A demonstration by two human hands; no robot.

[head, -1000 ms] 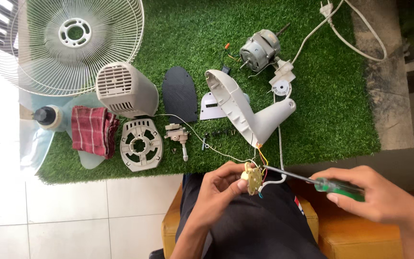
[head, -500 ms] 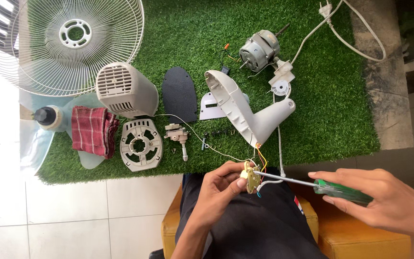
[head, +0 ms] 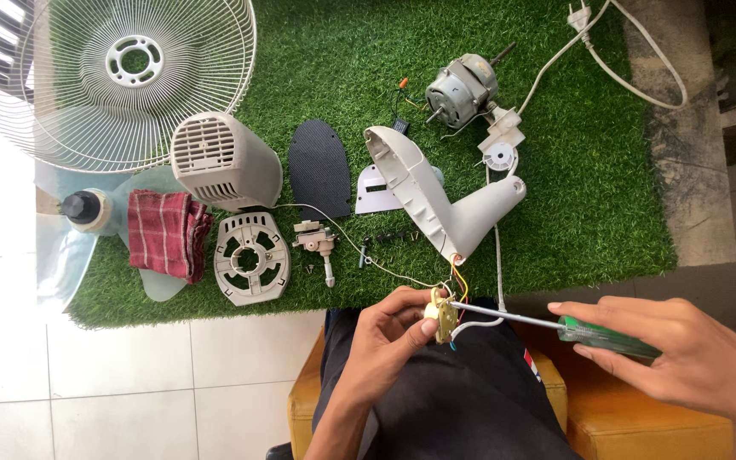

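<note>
My left hand point(head: 393, 334) pinches a small yellowish switch part point(head: 441, 317) with coloured wires running up to the white fan neck housing point(head: 436, 192). My right hand point(head: 683, 353) grips a green-handled screwdriver point(head: 611, 336), held nearly level. Its metal tip touches the switch part. Both hands hover over my dark-trousered lap, just below the edge of the green turf mat point(head: 555, 213).
Laid out on the mat are a fan grille point(head: 121, 77), grey motor cover point(head: 223, 162), round bracket point(head: 251, 258), black oval plate point(head: 319, 166), motor point(head: 462, 85), red cloth point(head: 163, 234), white power cord point(head: 632, 60). A yellow stool point(head: 641, 426) is under me.
My right hand and the screwdriver have shifted slightly; its grip on the handle has turned a little. The left hand keeps holding the switch part in place.
</note>
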